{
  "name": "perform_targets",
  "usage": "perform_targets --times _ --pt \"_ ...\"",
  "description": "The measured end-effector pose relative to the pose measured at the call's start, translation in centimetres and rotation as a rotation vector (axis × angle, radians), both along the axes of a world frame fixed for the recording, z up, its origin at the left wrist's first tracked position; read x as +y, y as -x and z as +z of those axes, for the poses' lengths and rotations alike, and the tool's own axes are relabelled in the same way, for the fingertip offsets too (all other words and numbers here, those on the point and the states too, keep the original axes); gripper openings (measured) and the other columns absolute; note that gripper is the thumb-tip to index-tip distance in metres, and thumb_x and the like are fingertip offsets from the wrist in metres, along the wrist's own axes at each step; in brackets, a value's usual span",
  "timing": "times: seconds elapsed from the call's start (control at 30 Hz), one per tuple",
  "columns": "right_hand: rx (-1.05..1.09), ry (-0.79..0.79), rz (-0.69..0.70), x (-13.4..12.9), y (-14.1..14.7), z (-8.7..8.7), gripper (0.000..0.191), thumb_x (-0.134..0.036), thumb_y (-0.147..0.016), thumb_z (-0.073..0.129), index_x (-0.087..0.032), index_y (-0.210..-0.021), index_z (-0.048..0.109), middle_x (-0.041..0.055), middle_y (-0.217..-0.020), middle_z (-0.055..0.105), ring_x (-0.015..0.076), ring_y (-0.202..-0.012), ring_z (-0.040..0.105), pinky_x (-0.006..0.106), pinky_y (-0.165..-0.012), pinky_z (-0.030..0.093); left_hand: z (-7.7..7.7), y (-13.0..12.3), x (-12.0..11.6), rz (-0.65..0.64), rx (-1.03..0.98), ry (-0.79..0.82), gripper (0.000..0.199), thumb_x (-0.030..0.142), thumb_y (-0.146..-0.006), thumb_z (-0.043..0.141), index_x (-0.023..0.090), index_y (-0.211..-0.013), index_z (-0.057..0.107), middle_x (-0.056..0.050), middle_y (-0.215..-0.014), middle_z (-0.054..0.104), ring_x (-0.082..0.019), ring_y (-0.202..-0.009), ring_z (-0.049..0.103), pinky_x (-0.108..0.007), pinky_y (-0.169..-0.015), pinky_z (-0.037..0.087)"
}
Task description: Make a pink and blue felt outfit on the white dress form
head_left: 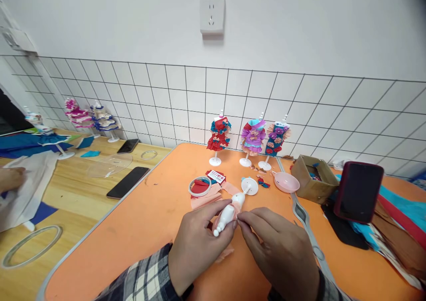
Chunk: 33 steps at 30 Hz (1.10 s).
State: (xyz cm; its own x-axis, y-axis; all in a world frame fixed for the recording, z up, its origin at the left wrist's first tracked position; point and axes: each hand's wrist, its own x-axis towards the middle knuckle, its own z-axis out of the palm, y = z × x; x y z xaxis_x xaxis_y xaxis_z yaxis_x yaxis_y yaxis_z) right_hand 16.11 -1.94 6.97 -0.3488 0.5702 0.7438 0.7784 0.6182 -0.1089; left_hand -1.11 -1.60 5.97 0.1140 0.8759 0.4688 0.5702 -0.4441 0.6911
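1. Fingers of the left hand point(203, 239) are wrapped round a small white mannequin point(228, 214); thumb on its near side, forefinger along the far side.
2. Right hand point(282, 239): thumb and forefinger pinched together on the edge of the peach cloth point(237, 207) round the mannequin's body; remaining fingers curled behind.
3. Mannequin lies tilted between both hands, above the orange table point(140, 243); knobbed neck toward the wearer, round base point(250, 187) toward the wall.
4. Pose: both wrists enter from the bottom edge in plaid sleeves point(146, 270), backs of hands upward, fingertips meeting near the middle.
5. Labels: red-and-white card point(216, 177) just beyond the hands carries print, too small to read.
6. Close by: peach strips point(206, 201), roll of tape point(191, 188) and pink dish point(286, 182).
7. Farther out: cardboard box point(313, 181), propped phone point(359, 192) at right, three dressed mannequins (red one point(219, 134), purple one point(253, 137), teal one point(275, 139)) standing near the tiled wall.
8. Far left: another person's hand point(11, 179) on white cloth point(36, 177).
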Motion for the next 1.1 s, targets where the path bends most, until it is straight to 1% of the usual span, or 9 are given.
perform_targets --times 0.1,0.2,0.37,0.53,0.67,0.77,0.93,1.1 --pt "-0.019 -0.036 -0.02 -0.12 0.11 0.1 0.025 -0.022 -0.096 0.044 -0.021 -0.085 0.066 -0.0001 -0.072 0.068 0.011 -0.063 0.061 0.026 -0.058 0.033 0.16 0.01 -0.12 0.005 0.033 -0.03 0.031 0.02 -0.081 0.063 0.025 -0.111 0.067 0.0 -0.108 0.074 -0.014 -0.08 0.072 -0.019 -0.067 0.056" --pt "-0.07 -0.048 -0.011 -0.18 0.13 0.16 0.024 -0.022 -0.095 0.045 -0.021 -0.085 0.066 0.0001 -0.071 0.067 0.011 -0.06 0.06 0.026 -0.057 0.034 0.33 -0.03 -0.18 -0.008 0.062 -0.064 0.031 0.018 -0.08 0.064 0.025 -0.11 0.067 0.0 -0.107 0.075 -0.014 -0.081 0.072 -0.02 -0.068 0.056" --pt "-0.132 -0.027 -0.007 -0.18 -0.1 -0.04 0.023 -0.021 -0.095 0.044 -0.021 -0.087 0.065 0.0013 -0.072 0.068 0.0119 -0.056 0.059 0.027 -0.053 0.034 0.38 -0.2 -0.18 -0.021 0.089 -0.102 0.029 0.018 -0.08 0.063 0.024 -0.108 0.067 0.001 -0.098 0.076 -0.013 -0.069 0.07 -0.022 -0.071 0.057" --pt "-0.119 0.009 0.022 -0.23 -0.37 -0.13 0.022 -0.021 -0.096 0.043 -0.02 -0.094 0.065 0.003 -0.08 0.07 0.0131 -0.065 0.064 0.026 -0.056 0.038 0.31 -0.13 -0.28 0.006 0.113 -0.143 0.029 0.021 -0.08 0.064 0.021 -0.109 0.067 -0.002 -0.098 0.077 -0.015 -0.07 0.071 -0.025 -0.074 0.058" --pt "-0.086 0.005 0.026 -0.34 -0.5 0.02 0.024 -0.018 -0.096 0.042 -0.02 -0.095 0.065 0.0028 -0.081 0.071 0.0131 -0.068 0.065 0.025 -0.06 0.041 0.42 -0.01 -0.25 0.007 0.125 -0.148 0.03 0.024 -0.081 0.065 0.023 -0.111 0.066 -0.002 -0.104 0.076 -0.013 -0.068 0.071 -0.022 -0.068 0.057" --pt "-0.091 -0.038 0.019 -0.39 -0.55 0.11 0.024 -0.017 -0.096 0.042 -0.019 -0.095 0.066 0.0031 -0.079 0.071 0.0134 -0.069 0.065 0.025 -0.064 0.042 0.39 0.11 -0.27 0.003 0.129 -0.15 0.031 0.025 -0.082 0.066 0.024 -0.113 0.064 -0.002 -0.107 0.075 -0.013 -0.069 0.071 -0.021 -0.067 0.056" --pt "-0.173 -0.097 0.011 -0.18 -0.59 0.3 0.026 -0.016 -0.096 0.042 -0.019 -0.088 0.066 0.0041 -0.076 0.069 0.0149 -0.071 0.064 0.027 -0.066 0.041 0.05 0.39 -0.3 -0.002 0.169 -0.173 0.033 0.026 -0.083 0.065 0.022 -0.116 0.062 -0.003 -0.105 0.075 -0.016 -0.076 0.072 -0.025 -0.076 0.057" --pt "-0.203 -0.05 0.019 0.21 -0.61 0.55 0.027 -0.02 -0.097 0.042 -0.02 -0.083 0.065 0.0028 -0.071 0.066 0.0138 -0.064 0.06 0.028 -0.061 0.037 -0.11 0.49 -0.22 -0.014 0.256 -0.217 0.031 0.025 -0.087 0.06 0.022 -0.118 0.061 -0.004 -0.096 0.076 -0.017 -0.08 0.072 -0.027 -0.08 0.056"
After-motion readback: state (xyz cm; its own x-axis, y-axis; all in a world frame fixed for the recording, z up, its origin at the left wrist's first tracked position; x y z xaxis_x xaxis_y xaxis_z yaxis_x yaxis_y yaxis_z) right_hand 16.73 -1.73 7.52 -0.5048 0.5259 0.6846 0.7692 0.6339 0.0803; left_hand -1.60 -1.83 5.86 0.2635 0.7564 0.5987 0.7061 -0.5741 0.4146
